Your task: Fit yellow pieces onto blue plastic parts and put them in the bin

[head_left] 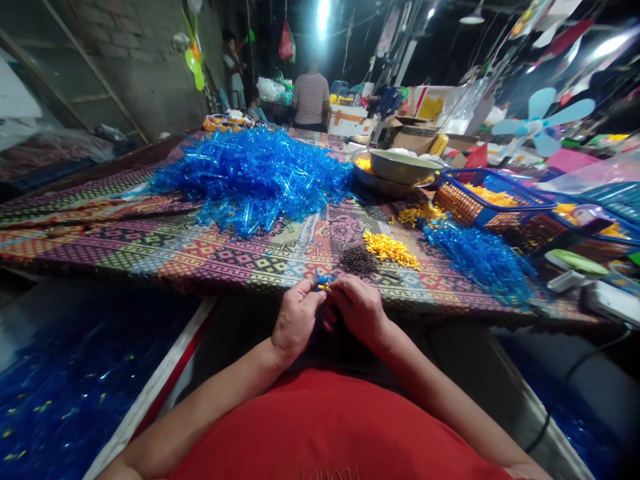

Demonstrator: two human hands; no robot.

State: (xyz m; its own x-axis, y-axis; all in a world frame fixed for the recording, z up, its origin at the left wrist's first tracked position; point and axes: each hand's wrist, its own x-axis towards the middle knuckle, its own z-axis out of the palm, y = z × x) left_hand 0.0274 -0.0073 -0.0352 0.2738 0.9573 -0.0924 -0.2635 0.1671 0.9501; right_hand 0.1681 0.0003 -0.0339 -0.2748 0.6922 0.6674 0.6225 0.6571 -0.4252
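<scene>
Blue plastic piece [322,277], with a small yellow part [324,287] against it, is held at the middle of the near edge of the tabletop [240,261], between the fingertips of both hands. By the left hand [295,320] it is pinched between thumb and forefinger; the right hand [361,310] is closed in a pinch at its other side, though which fingers bear on the yellow part cannot be told. The step in hand is judged to be the joining of small parts; for the next move, steady support from one side and a fine, aligned push or twist from the other would be called for, as too hard a squeeze could let the pieces slip. Just beyond the fingers, a dark pile of tiny pieces [359,262] is set beside a yellow pile [390,250]. Toward the right edge, a smaller blue pile [483,263] is spread, with a blue basket [493,217] of yellow pieces behind it. Farther back, a metal bowl [405,168] is placed, and left of it the tabletop is covered by a large blue heap [265,173].
</scene>
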